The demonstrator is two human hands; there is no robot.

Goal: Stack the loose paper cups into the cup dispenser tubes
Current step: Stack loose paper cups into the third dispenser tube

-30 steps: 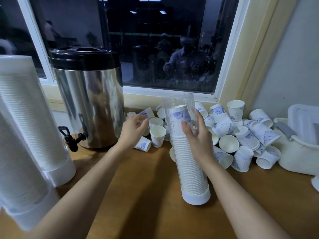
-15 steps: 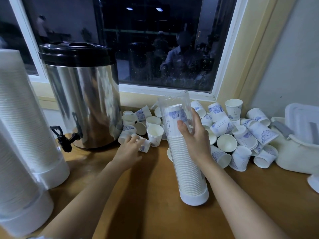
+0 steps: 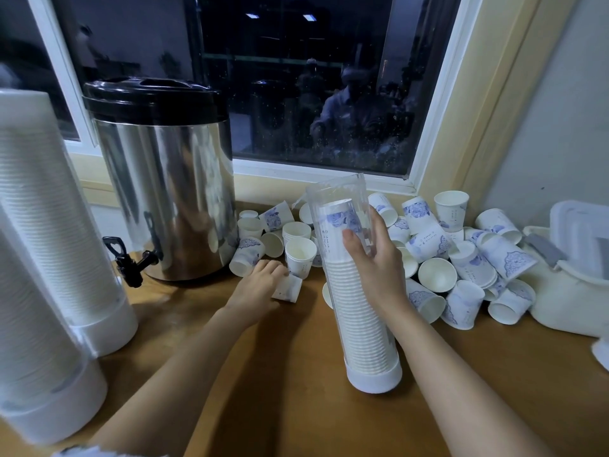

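Dispenser tube [image 3: 356, 285] clasped by right hand [image 3: 375, 268], left hand [image 3: 260, 285] gripping fallen cup [image 3: 288, 288]

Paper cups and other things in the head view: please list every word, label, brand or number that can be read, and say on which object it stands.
No text can be read.
Paper cup at the top of the dispenser tube: a small vertical line of print beside the blue pattern, too small to read.
Upright cup near the window: faint small print, too blurred to read.
Steel urn: no label visible.
Filled tubes on the left: no print visible.
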